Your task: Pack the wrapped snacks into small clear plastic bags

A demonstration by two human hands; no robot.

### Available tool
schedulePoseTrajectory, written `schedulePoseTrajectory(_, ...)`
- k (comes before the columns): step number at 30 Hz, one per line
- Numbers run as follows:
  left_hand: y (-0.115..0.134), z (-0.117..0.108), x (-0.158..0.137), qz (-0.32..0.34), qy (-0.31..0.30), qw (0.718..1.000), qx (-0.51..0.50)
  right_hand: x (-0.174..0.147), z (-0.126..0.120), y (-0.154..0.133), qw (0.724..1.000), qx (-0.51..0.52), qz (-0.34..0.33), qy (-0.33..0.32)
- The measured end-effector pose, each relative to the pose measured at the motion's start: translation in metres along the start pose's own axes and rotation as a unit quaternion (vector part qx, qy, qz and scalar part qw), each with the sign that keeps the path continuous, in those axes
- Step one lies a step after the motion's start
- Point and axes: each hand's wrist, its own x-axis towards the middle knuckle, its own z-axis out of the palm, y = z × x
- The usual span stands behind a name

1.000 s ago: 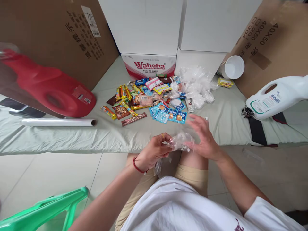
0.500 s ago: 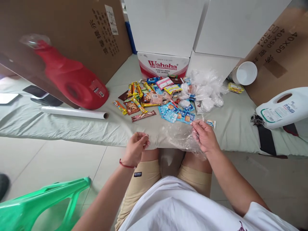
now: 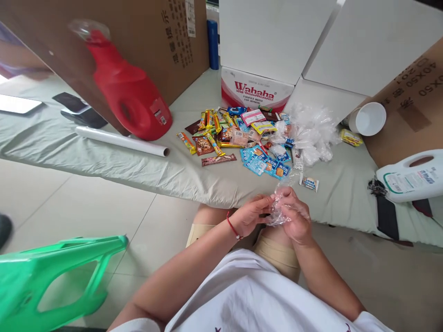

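A crumpled clear plastic bag [image 3: 277, 216] is gathered between my hands above the table's front edge. My right hand [image 3: 298, 223] is closed around it, with film showing over the fingers. Touching its left side, my left hand [image 3: 251, 214] pinches the film with its fingertips. Just beyond lies a pile of wrapped snacks: blue cracker packets [image 3: 256, 165], a brown wrapped bar [image 3: 218, 159], and yellow-wrapped sticks [image 3: 209, 119]. A small white-and-blue packet [image 3: 310, 184] lies right of my right hand. More bunched clear plastic bags [image 3: 313, 133] rest against the pile's right side.
White boxes and a Wahaha carton [image 3: 256, 90] stand behind the snacks. On the left are a red jug [image 3: 131, 92] and a white roll [image 3: 121, 140]; on the right, a white cup [image 3: 370, 119] and a white jug [image 3: 411, 175]. A green stool [image 3: 62, 276] stands on the floor.
My left hand has moved right to meet the right hand at the plastic bag. The bag, spread out before, is now bunched up. The view has shifted left.
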Motion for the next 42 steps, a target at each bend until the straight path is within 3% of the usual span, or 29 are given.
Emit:
schedulePoseTrajectory(4,-0.017,0.007,0.014,0.037,-0.005,0.999,-0.030,-0.004,-0.014,0.001,0.977,0.165,0.100,0.090)
schedulePoseTrajectory(11,-0.015,-0.017,0.014,0.096,0.048,0.993,-0.041,0.001,-0.051,-0.001,0.927,0.295,0.157,0.171)
schedulePoseTrajectory(15,-0.017,-0.013,0.007,0.022,0.077,0.997,0.004,0.003,-0.054,0.002,0.910,0.351,0.166,0.144)
schedulePoseTrajectory(17,-0.023,-0.004,0.010,-0.032,0.049,0.998,0.017,0.003,-0.050,0.004,0.906,0.365,0.170,0.132)
schedulePoseTrajectory(19,-0.030,0.005,0.016,-0.045,0.023,0.999,0.003,0.002,-0.047,0.005,0.905,0.366,0.173,0.128)
schedulePoseTrajectory(22,-0.033,0.007,0.025,0.001,0.049,0.998,-0.049,0.002,-0.051,0.002,0.913,0.350,0.165,0.130)
schedulePoseTrajectory(25,-0.023,-0.004,0.021,0.041,0.078,0.993,-0.075,0.008,-0.065,-0.004,0.928,0.305,0.158,0.142)
schedulePoseTrajectory(31,0.010,-0.042,-0.009,0.126,0.103,0.983,-0.081,0.047,-0.085,0.006,0.952,0.118,0.234,0.160)
schedulePoseTrajectory(34,0.021,-0.064,-0.020,0.167,0.130,0.975,-0.069,0.074,-0.077,0.025,0.952,0.025,0.283,0.111)
schedulePoseTrajectory(37,0.033,-0.086,-0.033,0.165,0.130,0.977,-0.029,0.099,-0.063,0.040,0.949,-0.019,0.314,0.030)
schedulePoseTrajectory(39,0.044,-0.097,-0.044,0.173,0.130,0.976,0.003,0.113,-0.053,0.044,0.954,-0.032,0.297,-0.019)
schedulePoseTrajectory(42,0.061,-0.108,-0.059,0.228,0.154,0.961,0.028,0.127,-0.040,0.045,0.972,-0.023,0.220,-0.080)
